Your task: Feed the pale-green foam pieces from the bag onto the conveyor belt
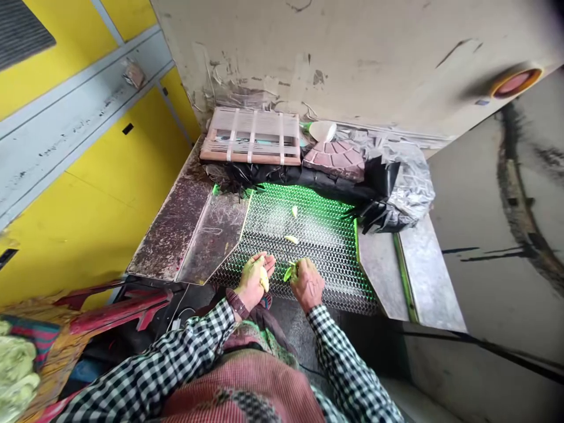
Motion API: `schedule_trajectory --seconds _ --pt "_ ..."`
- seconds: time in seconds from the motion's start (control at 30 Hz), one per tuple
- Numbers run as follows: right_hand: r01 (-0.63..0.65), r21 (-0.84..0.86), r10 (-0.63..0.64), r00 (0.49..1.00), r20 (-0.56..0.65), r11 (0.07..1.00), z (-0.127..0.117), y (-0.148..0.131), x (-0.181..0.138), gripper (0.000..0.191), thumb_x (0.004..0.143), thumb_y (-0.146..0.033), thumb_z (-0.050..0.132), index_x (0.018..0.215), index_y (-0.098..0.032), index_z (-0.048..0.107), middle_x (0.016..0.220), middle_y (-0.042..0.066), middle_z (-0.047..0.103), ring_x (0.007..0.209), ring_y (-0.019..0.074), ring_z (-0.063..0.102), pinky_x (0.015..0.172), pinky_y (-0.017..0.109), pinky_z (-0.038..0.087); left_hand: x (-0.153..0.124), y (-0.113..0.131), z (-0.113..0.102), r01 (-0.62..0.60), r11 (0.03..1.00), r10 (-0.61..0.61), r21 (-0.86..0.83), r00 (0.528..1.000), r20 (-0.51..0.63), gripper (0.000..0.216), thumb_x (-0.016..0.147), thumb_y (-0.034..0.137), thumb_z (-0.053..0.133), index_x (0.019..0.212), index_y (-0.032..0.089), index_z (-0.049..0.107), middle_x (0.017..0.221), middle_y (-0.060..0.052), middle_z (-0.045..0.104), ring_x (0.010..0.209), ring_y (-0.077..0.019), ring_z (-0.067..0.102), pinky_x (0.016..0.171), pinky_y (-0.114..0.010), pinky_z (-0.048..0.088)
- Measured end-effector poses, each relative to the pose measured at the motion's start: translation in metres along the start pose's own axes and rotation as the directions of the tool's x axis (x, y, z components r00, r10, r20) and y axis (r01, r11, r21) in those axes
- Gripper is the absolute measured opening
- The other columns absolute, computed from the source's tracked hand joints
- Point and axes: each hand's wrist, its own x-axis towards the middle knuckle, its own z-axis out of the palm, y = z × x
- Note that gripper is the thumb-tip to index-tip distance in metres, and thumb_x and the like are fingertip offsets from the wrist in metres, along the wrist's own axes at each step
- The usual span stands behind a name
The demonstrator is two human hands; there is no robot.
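My left hand (254,279) is over the near left part of a metal mesh belt (326,252), with a pale yellow curved piece (264,279) held against the palm under the thumb. To its right, my right hand (307,283) is closed, back of the hand up, and pinches a small bright green piece (288,274) in its fingertips. Farther up the belt lie two similar pale pieces, a crescent-shaped one (291,239) and a smaller one (295,211) beyond it. What the pieces are made of, I cannot tell.
Green light comes from a tunnel opening behind black strips (326,191). Above it rest a strung wooden frame (253,138), a pinkish segmented slab (335,158) and crumpled plastic (409,176). Metal side plates (224,229) flank the belt. A red bar (121,311) lies at lower left.
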Motion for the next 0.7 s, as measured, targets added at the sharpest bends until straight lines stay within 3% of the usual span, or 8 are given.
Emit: schedule_trajectory --seconds 0.1,0.27,0.4,0.53,0.63,0.7 --pt "0.086 -0.061 -0.085 0.996 0.027 0.994 0.006 -0.001 0.005 0.016 0.099 -0.021 0.047 0.086 -0.020 0.056 0.086 0.004 0.058 0.073 0.0171 0.048 0.062 0.028 0.030 0.002 0.002 -0.002 -0.021 1.000 0.021 -0.018 1.000 0.019 0.013 0.093 0.008 0.057 0.100 0.018 0.061 0.094 -0.008 0.074 0.088 -0.0157 0.074 0.100 -0.037 0.052" --pt "-0.047 0.021 0.048 0.997 -0.067 0.999 0.003 0.002 0.003 0.013 0.099 -0.024 0.049 0.106 -0.019 0.059 0.101 0.006 0.061 0.081 0.0174 0.053 0.061 0.027 0.032 0.007 0.010 -0.010 -0.036 0.999 0.037 -0.026 0.999 0.019 0.011 0.091 0.010 0.061 0.099 0.018 0.062 0.092 -0.008 0.074 0.087 -0.0164 0.074 0.102 -0.040 0.052" --pt "-0.027 -0.002 0.027 1.000 -0.007 1.000 0.007 0.009 0.008 0.017 0.100 -0.031 0.049 0.101 -0.018 0.061 0.097 0.006 0.061 0.080 0.0183 0.052 0.062 0.027 0.033 0.008 0.012 -0.014 -0.012 1.000 0.012 -0.029 1.000 0.022 0.011 0.091 0.009 0.060 0.100 0.017 0.062 0.091 -0.009 0.074 0.084 -0.0164 0.074 0.097 -0.038 0.054" --pt "0.016 -0.059 -0.015 1.000 0.016 0.998 0.018 0.012 0.033 0.020 0.100 -0.033 0.048 0.103 -0.017 0.062 0.099 0.008 0.062 0.083 0.0195 0.051 0.066 0.028 0.035 0.007 0.008 -0.013 0.011 1.000 -0.010 -0.013 0.998 0.056 0.011 0.092 0.009 0.060 0.100 0.016 0.063 0.089 -0.009 0.074 0.083 -0.0169 0.074 0.094 -0.038 0.056" --pt "-0.035 -0.001 0.035 0.999 0.036 0.999 0.016 0.010 0.052 0.024 0.102 -0.030 0.043 0.095 -0.018 0.062 0.093 0.006 0.062 0.075 0.0163 0.050 0.062 0.026 0.032 0.006 0.012 -0.014 0.027 1.000 -0.026 -0.006 0.997 0.073 0.011 0.091 0.010 0.062 0.100 0.016 0.063 0.089 -0.010 0.074 0.083 -0.0176 0.074 0.094 -0.039 0.056" --pt "-0.063 0.074 0.056 0.995 0.088 0.995 0.011 0.007 0.058 0.033 0.104 -0.038 0.041 0.089 -0.018 0.063 0.087 0.005 0.062 0.069 0.0145 0.050 0.060 0.025 0.031 0.005 0.018 -0.015 0.031 0.999 -0.030 -0.009 0.997 0.078 0.011 0.092 0.010 0.060 0.101 0.015 0.064 0.091 -0.010 0.074 0.085 -0.0177 0.074 0.095 -0.039 0.056"
